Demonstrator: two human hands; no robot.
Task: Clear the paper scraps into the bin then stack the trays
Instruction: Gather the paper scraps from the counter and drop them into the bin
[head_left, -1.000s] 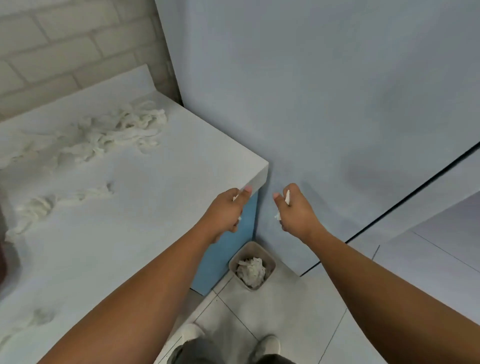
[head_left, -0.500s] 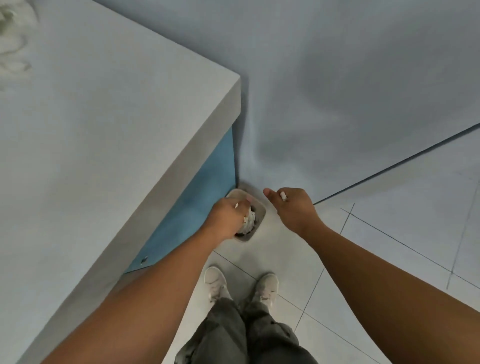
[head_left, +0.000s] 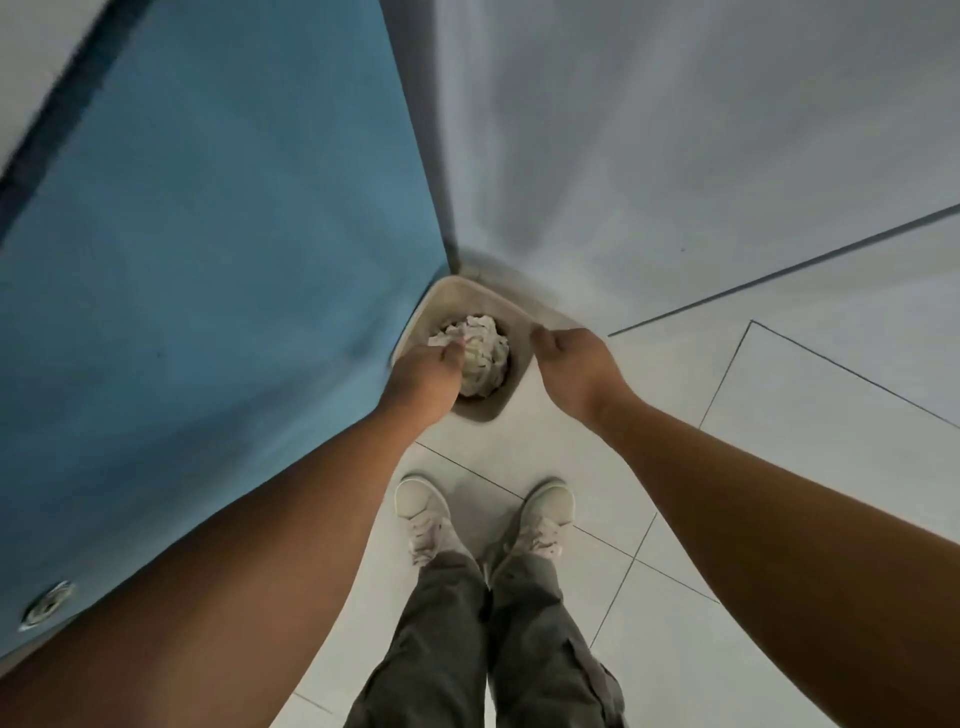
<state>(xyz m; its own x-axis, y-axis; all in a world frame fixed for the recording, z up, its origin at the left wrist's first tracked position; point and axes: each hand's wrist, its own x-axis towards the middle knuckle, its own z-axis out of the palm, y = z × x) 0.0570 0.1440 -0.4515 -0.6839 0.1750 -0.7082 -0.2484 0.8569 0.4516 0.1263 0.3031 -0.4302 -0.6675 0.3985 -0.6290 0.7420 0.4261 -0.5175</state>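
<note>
1. Directly between the two hands sits the bin (head_left: 467, 293), a beige tub on the floor with its mouth facing straight up at the camera.
2. One rounded corner of it points away from the person, into the nook where the blue panel (head_left: 234, 260) meets the grey wall (head_left: 675, 156). The opposite corner points back toward the shoes (head_left: 421, 514).
3. From this angle it looks about as wide as it is deep, so no long side can be made out.
4. Inside lie the paper scraps (head_left: 485, 353), crumpled into one white heap. The heap runs lengthwise from the far corner to the near one, closer to the left hand than to the right.
5. Over the bin's left, near edge is the left hand (head_left: 423, 376), knuckles up. Its fingers are curled down into the heap and bunched round a bit of paper at the top.
6. Beside the bin's right rim is the right hand (head_left: 574, 371), with its thumb tip at the rim and its fingers folded under. Whether anything is in that fist cannot be told.
7. Both forearms reach down from the lower corners, with the bin just beyond the knuckles.
8. Below the hands, pale tiled floor (head_left: 779, 467) and grey-green trousers (head_left: 467, 649) fill the gap between the arms.
</note>
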